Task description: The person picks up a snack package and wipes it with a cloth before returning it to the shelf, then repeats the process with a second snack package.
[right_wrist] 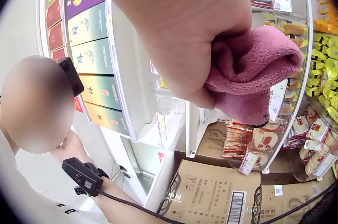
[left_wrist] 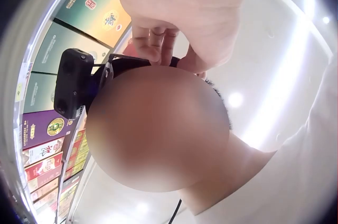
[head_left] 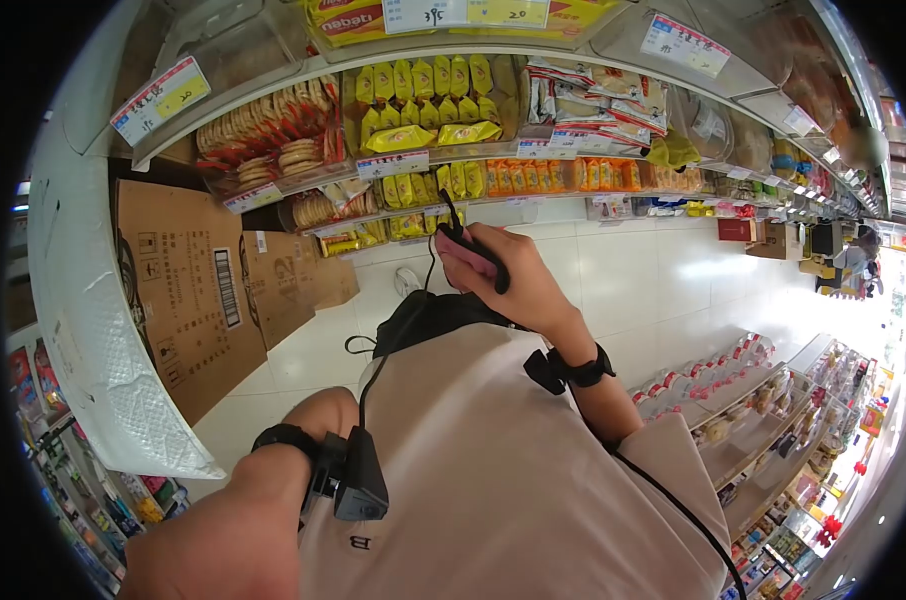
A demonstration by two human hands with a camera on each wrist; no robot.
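My right hand (head_left: 521, 278) grips a folded pink cloth (right_wrist: 253, 73) with a dark edge, out in front of my body near the snack shelves. In the right wrist view the cloth bunches out from the curled fingers. My left hand (left_wrist: 185, 15) is raised to the top of my head, its bent fingers and thumb pinching the black head strap (left_wrist: 124, 65) beside the head camera (left_wrist: 74, 84). The head view shows only the left forearm, with a wrist camera (head_left: 361, 485) on it; the hand itself is out of sight there.
Shelves ahead hold yellow snack packs (head_left: 428, 110) and bagged round crackers (head_left: 273, 120). A cardboard box (head_left: 193, 290) stands at left beside a white shelf end (head_left: 123, 370). Gift boxes (right_wrist: 90, 55) line another shelf. Low shelving (head_left: 763, 430) is at right; cables hang from my wrist cameras.
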